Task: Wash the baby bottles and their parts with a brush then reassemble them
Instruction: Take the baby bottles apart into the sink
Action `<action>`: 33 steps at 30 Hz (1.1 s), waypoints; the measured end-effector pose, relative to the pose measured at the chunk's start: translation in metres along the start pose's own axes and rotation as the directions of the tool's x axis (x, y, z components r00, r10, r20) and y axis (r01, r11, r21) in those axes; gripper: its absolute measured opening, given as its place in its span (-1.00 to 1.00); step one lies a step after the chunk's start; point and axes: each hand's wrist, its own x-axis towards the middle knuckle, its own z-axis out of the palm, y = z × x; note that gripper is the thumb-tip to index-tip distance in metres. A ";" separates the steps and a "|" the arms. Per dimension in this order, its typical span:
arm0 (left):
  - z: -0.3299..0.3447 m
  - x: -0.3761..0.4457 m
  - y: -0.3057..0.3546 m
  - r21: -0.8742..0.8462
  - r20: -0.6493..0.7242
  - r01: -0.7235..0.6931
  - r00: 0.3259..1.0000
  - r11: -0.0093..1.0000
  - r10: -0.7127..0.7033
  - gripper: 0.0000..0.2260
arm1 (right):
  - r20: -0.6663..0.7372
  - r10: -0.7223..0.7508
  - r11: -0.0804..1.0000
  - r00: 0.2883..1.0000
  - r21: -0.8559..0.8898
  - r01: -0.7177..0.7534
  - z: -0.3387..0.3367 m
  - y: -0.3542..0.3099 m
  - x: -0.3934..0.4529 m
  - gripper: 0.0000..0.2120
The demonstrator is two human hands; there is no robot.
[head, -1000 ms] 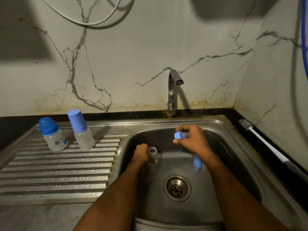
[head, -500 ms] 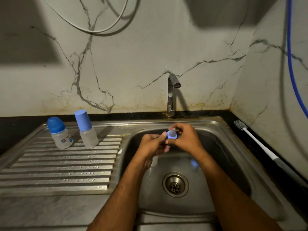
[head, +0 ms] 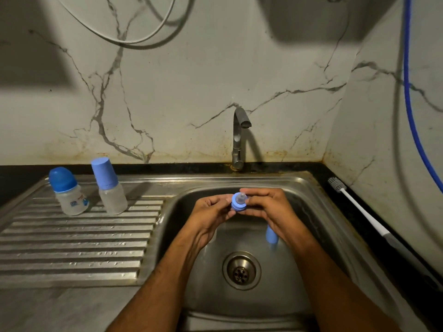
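Over the steel sink basin [head: 311, 236], my left hand [head: 211, 212] and my right hand [head: 268, 207] together pinch a blue bottle collar [head: 237, 204] with a clear nipple poking up through it. A blue cap [head: 271, 236] lies in the basin just under my right wrist. A pale object in the basin is mostly hidden behind my left hand. Two assembled bottles stand on the drainboard at the left: a short one with a rounded blue cap [head: 69, 191] and a taller one with a cylindrical blue cap [head: 109, 186]. The bottle brush [head: 354, 204] rests on the black counter at the right.
The tap [head: 239, 135] stands behind the basin with no water running. The drain [head: 241, 270] sits at the basin's middle. The ribbed drainboard [head: 76, 240] spreads to the left. A blue hose [head: 410, 92] hangs along the right wall and a white cable loops on the back wall.
My hands came together. The left hand, which held a clear nipple apart, now meets the right hand on the blue collar, and the nipple sits through the collar.
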 end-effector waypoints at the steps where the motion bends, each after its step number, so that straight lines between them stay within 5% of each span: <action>1: 0.001 0.001 0.000 0.007 0.003 -0.010 1.000 1.000 0.010 -0.83 | -0.005 -0.003 1.000 1.000 0.002 0.003 0.000 0.000 0.000 -0.79; 15: 0.006 -0.005 0.001 0.110 0.044 -0.119 0.992 0.987 0.115 -0.77 | -0.091 0.049 0.997 0.995 -0.061 -0.055 0.001 0.008 0.008 -0.73; 23: 0.007 -0.004 -0.005 0.121 0.080 -0.153 0.986 0.981 0.144 -0.73 | -0.157 -0.069 0.942 0.985 -0.335 0.012 0.006 0.015 0.013 -0.75; 27: 0.012 -0.004 -0.011 0.169 0.092 -0.153 0.986 0.974 0.139 -0.78 | -0.193 -0.128 0.813 0.973 -0.582 -0.008 0.005 0.020 0.016 -0.80; 33: 0.007 0.003 -0.017 0.139 0.011 -0.070 0.998 0.988 0.069 -0.82 | -0.308 0.029 0.887 0.951 -0.431 -0.167 0.014 0.018 0.013 -0.78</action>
